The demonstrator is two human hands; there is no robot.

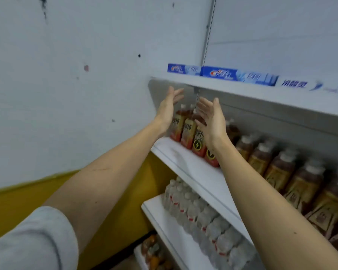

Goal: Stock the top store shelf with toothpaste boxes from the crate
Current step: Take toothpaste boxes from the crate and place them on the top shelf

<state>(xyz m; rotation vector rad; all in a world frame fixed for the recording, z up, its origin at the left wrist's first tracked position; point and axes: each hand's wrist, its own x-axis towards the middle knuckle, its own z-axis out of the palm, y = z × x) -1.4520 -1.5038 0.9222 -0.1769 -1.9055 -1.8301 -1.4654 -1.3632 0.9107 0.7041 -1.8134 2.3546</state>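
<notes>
My left hand [167, 112] and right hand [211, 121] are raised, fingers spread, holding nothing, just below the top shelf [242, 92]. Toothpaste boxes [219, 74] already line its left end; crate not in view, so the remaining stock is unverified.

toothpaste boxes [219, 73]: blurred, unreadable print; bottles [198, 142]: lightning-bolt emblem

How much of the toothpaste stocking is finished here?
Done: blue toothpaste boxes already line the front of the top shelf. In hand: nothing; the left hand and right hand are both open and empty below that shelf. Left: unclear, since the crate is out of view.
</notes>
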